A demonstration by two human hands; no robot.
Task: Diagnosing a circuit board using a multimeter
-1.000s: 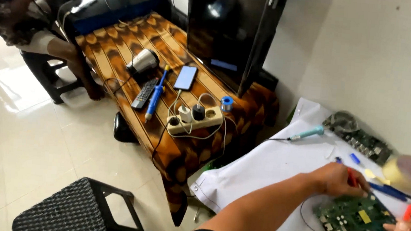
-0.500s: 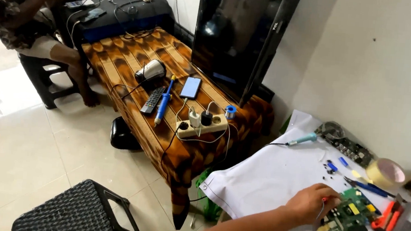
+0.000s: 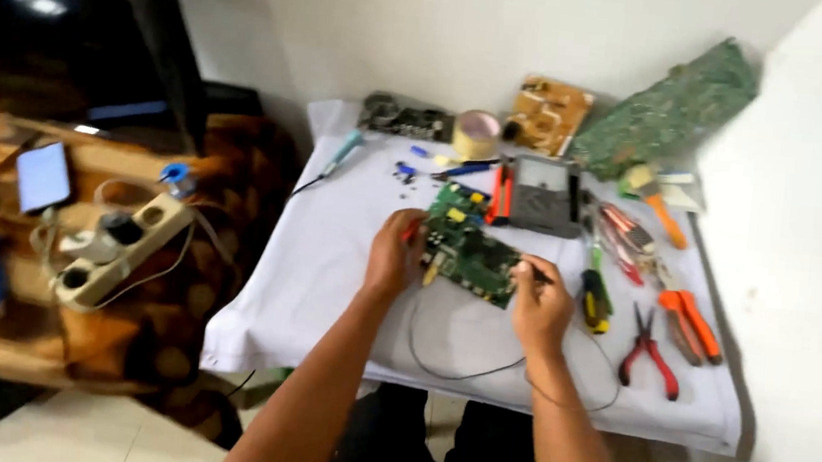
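A green circuit board [image 3: 470,248] lies in the middle of a table under a white cloth [image 3: 328,253]. My left hand [image 3: 395,256] is closed on a red probe at the board's left edge. My right hand [image 3: 541,306] is closed on a thin black probe whose tip touches the board's right edge. Thin black wires [image 3: 458,371] trail from the hands toward the table's front. A grey multimeter [image 3: 546,195] lies just behind the board.
Pliers [image 3: 650,353], orange-handled cutters [image 3: 689,322], screwdrivers and more circuit boards [image 3: 666,109] crowd the right and back. A tape roll [image 3: 478,134] and soldering iron [image 3: 340,153] lie at the back. Left stands a patterned table with a power strip [image 3: 118,248], a phone [image 3: 41,176] and a dark screen.
The camera has swung right from the patterned table and the seated person to the white table. Both my hands are now in full view at the green board.
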